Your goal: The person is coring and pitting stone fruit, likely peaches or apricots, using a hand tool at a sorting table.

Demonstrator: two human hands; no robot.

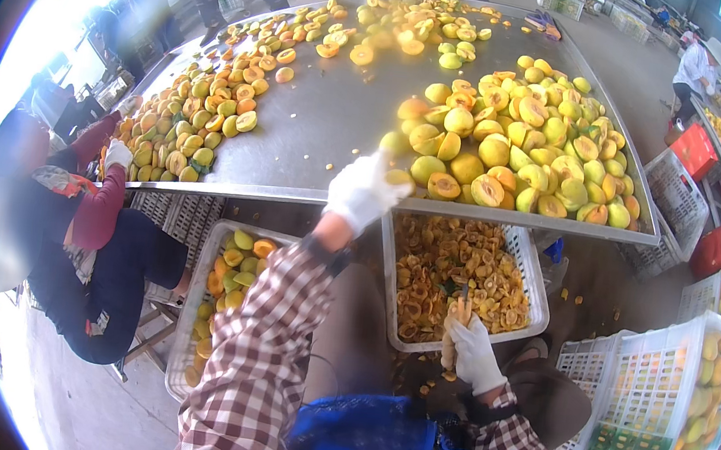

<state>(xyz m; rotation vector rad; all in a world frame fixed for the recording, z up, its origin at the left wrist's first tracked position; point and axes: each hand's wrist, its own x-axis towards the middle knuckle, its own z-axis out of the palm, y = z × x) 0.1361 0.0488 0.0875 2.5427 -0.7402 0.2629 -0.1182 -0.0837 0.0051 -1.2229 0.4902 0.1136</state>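
Observation:
My left hand [367, 192], in a white glove, reaches over the near edge of the metal table [291, 130]. Its fingers are at a yellow-green fruit half [399, 178] beside the large fruit pile [516, 143]; blur hides whether they grip it. Lower right, my right hand [474, 354], also gloved, is closed around a small tool with a wooden handle [461, 311], its dark tip pointing up. That hand is over the near right part of a white plastic crate [534, 311] filled with brownish fruit pieces and pits [462, 270].
A crate of halved fruit [193, 292] stands at my left. Left of it a co-worker [65, 238] sits at the table by another fruit pile [192, 119]. Stacked crates of fruit [633, 403] stand at my right. A glove [543, 24] lies at the far table corner.

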